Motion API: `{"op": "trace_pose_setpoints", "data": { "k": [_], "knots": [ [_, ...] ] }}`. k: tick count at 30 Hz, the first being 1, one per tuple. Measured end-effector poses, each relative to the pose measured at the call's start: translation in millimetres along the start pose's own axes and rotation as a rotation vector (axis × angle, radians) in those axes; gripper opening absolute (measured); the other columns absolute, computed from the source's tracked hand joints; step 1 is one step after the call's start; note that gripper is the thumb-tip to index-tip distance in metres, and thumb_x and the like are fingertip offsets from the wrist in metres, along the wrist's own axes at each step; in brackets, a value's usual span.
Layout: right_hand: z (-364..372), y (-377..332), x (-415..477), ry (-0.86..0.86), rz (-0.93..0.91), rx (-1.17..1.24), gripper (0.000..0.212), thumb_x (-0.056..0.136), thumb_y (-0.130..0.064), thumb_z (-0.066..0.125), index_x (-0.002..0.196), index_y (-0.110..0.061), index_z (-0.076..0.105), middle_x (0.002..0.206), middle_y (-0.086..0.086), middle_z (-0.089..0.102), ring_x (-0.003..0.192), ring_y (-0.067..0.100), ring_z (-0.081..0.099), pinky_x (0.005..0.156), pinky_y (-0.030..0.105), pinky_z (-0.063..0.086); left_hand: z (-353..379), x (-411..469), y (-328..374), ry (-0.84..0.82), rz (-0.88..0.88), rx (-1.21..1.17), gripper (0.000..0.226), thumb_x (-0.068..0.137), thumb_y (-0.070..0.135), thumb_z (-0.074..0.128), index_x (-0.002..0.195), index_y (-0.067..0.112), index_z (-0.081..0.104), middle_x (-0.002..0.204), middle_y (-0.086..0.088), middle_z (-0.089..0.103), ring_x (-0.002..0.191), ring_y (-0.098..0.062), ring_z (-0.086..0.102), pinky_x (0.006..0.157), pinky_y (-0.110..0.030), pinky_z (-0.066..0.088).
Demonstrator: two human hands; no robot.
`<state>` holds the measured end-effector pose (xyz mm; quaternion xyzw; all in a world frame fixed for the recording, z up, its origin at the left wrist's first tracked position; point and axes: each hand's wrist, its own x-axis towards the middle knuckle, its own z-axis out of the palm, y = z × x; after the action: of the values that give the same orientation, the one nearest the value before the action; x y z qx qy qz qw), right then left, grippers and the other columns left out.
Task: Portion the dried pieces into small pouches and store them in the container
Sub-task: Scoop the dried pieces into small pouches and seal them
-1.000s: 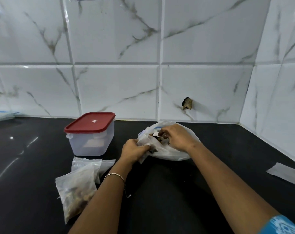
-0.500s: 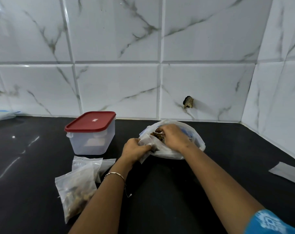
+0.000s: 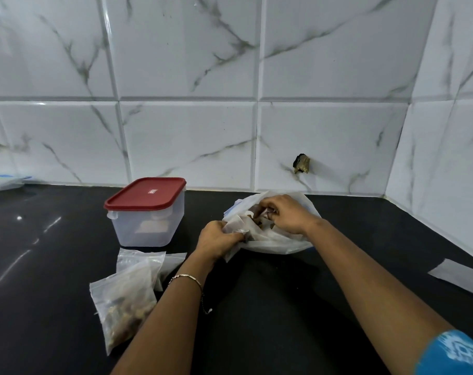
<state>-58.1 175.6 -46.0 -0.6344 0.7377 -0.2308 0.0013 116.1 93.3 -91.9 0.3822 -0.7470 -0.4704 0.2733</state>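
Lidded container point(image 3: 148, 220), contents perhaps pouches.

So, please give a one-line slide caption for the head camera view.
Both hands work in a white plastic bag of dried pieces, beside a filled clear zip pouch and a red-lidded translucent container.

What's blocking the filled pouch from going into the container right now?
The red lid is shut on the container, so the filled pouch in front of it cannot go in. Both hands are busy at the big bag. Nothing else lies between them.
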Motion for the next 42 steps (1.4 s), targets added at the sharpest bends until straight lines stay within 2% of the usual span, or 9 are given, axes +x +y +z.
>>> {"op": "trace_pose_setpoints", "data": {
  "k": [2,6,10,16,21,24,27,33,42],
  "knots": [
    [-6.3,1.6,-3.8,-0.008,-0.006,0.003,0.035,0.09,0.002,0.054,0.096,-0.027,0.073,0.097,-0.004,0.069,0.083,0.015,0.06,0.077,0.034,0.051,-0.3,-1.2,1.5,-0.005,-0.008,-0.011,0.04,0.079,0.027,0.076,0.113,0.009,0.063,0.105,-0.006,0.066,0.097,-0.018,0.063,0.078,-0.028,0.053],
    [-16.6,1.1,-14.6,0.088,0.035,0.085,0.033,0.092,-0.001,0.054,0.098,-0.026,0.074,0.094,-0.014,0.066,0.08,0.0,0.056,0.07,0.016,0.042,-1.0,-1.9,2.3,-0.016,-0.019,-0.018,0.047,0.079,0.027,0.076,0.119,0.008,0.062,0.11,-0.006,0.066,0.098,-0.017,0.062,0.073,-0.024,0.051],
    [-0.5,0.0,-24.6,0.192,0.083,-0.014,0.028,0.091,-0.006,0.057,0.106,-0.024,0.072,0.111,-0.005,0.07,0.1,0.01,0.063,0.09,0.026,0.049,-0.3,-2.3,3.1,0.065,-0.008,0.041,0.044,0.078,0.03,0.077,0.114,0.009,0.063,0.104,-0.007,0.066,0.095,-0.018,0.062,0.079,-0.03,0.053],
    [4.0,-7.4,-29.0,0.26,0.17,-0.194,0.025,0.088,-0.009,0.059,0.104,-0.021,0.074,0.111,0.0,0.07,0.108,0.015,0.06,0.097,0.028,0.047,-1.5,-2.2,4.4,0.184,-0.046,0.21,0.049,0.074,0.042,0.077,0.107,0.01,0.062,0.099,-0.006,0.065,0.092,-0.021,0.062,0.083,-0.037,0.054],
    [-1.5,-15.8,-32.2,0.225,0.369,0.029,0.03,0.085,-0.002,0.052,0.099,-0.015,0.076,0.107,0.003,0.07,0.096,0.019,0.064,0.077,0.026,0.047,-2.3,-2.7,7.0,0.109,-0.052,0.194,0.046,0.076,0.039,0.076,0.109,0.011,0.06,0.101,-0.006,0.065,0.092,-0.02,0.063,0.08,-0.035,0.055],
    [1.3,-12.0,-30.3,0.229,0.481,0.238,0.029,0.082,-0.004,0.049,0.092,-0.006,0.075,0.088,0.011,0.072,0.072,0.021,0.062,0.066,0.036,0.051,-1.8,-4.0,7.1,0.027,-0.043,-0.016,0.036,0.077,0.028,0.076,0.103,0.006,0.064,0.099,-0.01,0.068,0.092,-0.023,0.066,0.084,-0.039,0.057],
    [5.5,-6.5,-30.6,0.221,0.588,0.455,0.028,0.08,-0.006,0.048,0.091,0.0,0.073,0.076,0.018,0.072,0.056,0.021,0.056,0.058,0.034,0.049,-1.9,-10.6,10.0,-0.028,-0.058,-0.231,0.029,0.078,0.016,0.074,0.103,0.003,0.066,0.098,-0.015,0.07,0.09,-0.025,0.068,0.08,-0.036,0.056],
    [9.5,-8.8,-33.6,0.148,0.709,0.829,0.019,0.091,-0.004,0.053,0.09,-0.001,0.072,0.068,0.011,0.065,0.05,0.014,0.048,0.053,0.025,0.041,-3.3,-16.1,11.5,-0.121,-0.058,-0.407,0.023,0.08,0.007,0.072,0.102,0.001,0.066,0.097,-0.016,0.069,0.086,-0.023,0.065,0.074,-0.032,0.055],
    [19.6,-4.6,-30.6,0.065,0.71,0.89,0.04,0.092,0.008,0.04,0.099,-0.014,0.073,0.065,0.004,0.053,0.047,0.008,0.037,0.037,0.017,0.027,-5.9,-14.3,8.7,-0.279,-0.027,-0.537,0.036,0.081,0.007,0.071,0.115,0.0,0.063,0.105,-0.017,0.069,0.09,-0.024,0.066,0.067,-0.029,0.054]
  ]
}}
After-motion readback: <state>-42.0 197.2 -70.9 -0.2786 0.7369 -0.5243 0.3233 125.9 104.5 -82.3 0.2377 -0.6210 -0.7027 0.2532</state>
